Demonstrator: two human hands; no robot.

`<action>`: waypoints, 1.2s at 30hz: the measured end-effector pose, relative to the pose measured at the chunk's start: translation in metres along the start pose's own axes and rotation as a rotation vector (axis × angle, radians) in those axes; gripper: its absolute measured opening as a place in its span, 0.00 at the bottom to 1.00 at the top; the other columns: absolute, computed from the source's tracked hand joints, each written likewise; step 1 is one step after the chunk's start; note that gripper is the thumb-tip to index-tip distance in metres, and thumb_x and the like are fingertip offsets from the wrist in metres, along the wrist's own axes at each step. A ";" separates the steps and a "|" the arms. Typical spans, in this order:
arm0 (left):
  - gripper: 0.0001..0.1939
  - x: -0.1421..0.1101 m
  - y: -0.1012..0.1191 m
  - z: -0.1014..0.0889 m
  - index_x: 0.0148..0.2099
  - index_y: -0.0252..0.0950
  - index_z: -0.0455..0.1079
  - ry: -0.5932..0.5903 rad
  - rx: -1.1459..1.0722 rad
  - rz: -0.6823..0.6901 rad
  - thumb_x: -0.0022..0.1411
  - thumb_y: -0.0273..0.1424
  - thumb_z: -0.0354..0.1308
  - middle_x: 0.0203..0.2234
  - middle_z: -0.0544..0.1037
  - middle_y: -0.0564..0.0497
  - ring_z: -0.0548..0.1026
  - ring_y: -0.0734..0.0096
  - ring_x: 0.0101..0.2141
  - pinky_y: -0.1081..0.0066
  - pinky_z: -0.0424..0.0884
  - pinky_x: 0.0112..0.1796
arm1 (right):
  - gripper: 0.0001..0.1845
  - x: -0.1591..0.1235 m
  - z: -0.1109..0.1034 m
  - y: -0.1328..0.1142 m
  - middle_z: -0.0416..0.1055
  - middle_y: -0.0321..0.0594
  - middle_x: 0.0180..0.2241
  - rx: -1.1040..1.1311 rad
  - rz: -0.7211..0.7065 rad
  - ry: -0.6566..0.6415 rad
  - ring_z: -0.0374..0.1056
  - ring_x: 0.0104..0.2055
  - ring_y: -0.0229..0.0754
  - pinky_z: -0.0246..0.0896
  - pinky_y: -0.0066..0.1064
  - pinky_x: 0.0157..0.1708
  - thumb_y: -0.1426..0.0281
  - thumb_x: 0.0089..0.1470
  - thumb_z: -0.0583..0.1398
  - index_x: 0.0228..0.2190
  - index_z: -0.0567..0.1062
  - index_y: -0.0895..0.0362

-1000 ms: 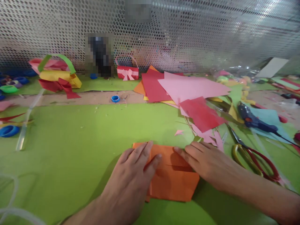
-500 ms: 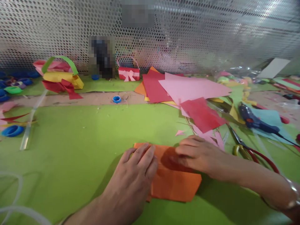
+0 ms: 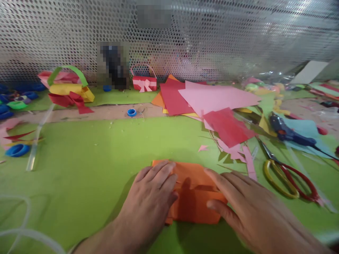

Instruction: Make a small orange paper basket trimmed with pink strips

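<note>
A folded orange paper [image 3: 192, 183] lies on a green sheet [image 3: 87, 162] in front of me. My left hand [image 3: 150, 197] rests flat on the paper's left part, fingers stretched out and close together. My right hand [image 3: 243, 204] lies flat over the paper's right side, fingers spread, thumb at its lower right edge. Neither hand holds anything; both press down on the paper.
Red, pink and orange sheets [image 3: 206, 102] are piled behind the paper. Scissors [image 3: 288, 176] and a glue gun [image 3: 288, 134] lie to the right. Paper baskets [image 3: 69, 88] [image 3: 144, 81] stand by the perforated wall. Blue rings [image 3: 17, 150] and a clear stick [image 3: 35, 141] lie left.
My right hand has slid from the paper's upper middle down to its right side and now lies flatter. The left hand has stayed in place.
</note>
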State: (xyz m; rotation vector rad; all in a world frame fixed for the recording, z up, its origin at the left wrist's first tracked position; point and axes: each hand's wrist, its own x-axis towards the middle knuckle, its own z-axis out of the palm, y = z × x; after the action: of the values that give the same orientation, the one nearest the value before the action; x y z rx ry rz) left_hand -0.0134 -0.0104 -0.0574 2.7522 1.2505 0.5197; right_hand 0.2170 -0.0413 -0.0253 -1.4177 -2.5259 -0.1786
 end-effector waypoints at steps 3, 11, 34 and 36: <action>0.15 0.004 0.002 -0.002 0.48 0.36 0.70 -0.038 0.012 -0.014 0.67 0.29 0.44 0.52 0.75 0.45 0.72 0.60 0.51 0.59 0.68 0.49 | 0.18 -0.006 0.014 -0.001 0.78 0.46 0.30 0.097 0.116 -0.045 0.75 0.26 0.46 0.70 0.35 0.20 0.66 0.65 0.46 0.47 0.69 0.61; 0.15 0.008 0.000 -0.005 0.49 0.35 0.71 -0.159 -0.003 -0.020 0.67 0.32 0.46 0.53 0.74 0.45 0.72 0.58 0.51 0.56 0.69 0.49 | 0.12 -0.020 0.031 -0.013 0.77 0.45 0.32 0.207 0.231 0.018 0.75 0.27 0.44 0.69 0.31 0.21 0.71 0.63 0.48 0.46 0.66 0.57; 0.14 0.003 -0.002 -0.002 0.26 0.36 0.73 0.109 -0.118 0.112 0.65 0.27 0.52 0.45 0.78 0.39 0.74 0.46 0.50 0.50 0.75 0.42 | 0.23 -0.004 0.030 -0.036 0.65 0.38 0.23 0.011 -0.091 0.048 0.58 0.26 0.42 0.47 0.38 0.24 0.75 0.65 0.44 0.28 0.75 0.56; 0.15 0.004 -0.002 -0.005 0.26 0.36 0.72 0.099 -0.131 0.109 0.65 0.27 0.52 0.45 0.78 0.38 0.74 0.44 0.50 0.49 0.75 0.42 | 0.22 -0.008 0.023 -0.032 0.66 0.38 0.24 -0.002 -0.102 0.005 0.58 0.26 0.42 0.48 0.37 0.24 0.76 0.65 0.44 0.31 0.76 0.57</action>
State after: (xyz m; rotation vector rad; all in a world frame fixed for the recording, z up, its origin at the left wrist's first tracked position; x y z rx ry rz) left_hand -0.0139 -0.0064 -0.0522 2.7251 1.0472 0.7283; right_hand 0.1903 -0.0600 -0.0492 -1.2887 -2.5964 -0.2023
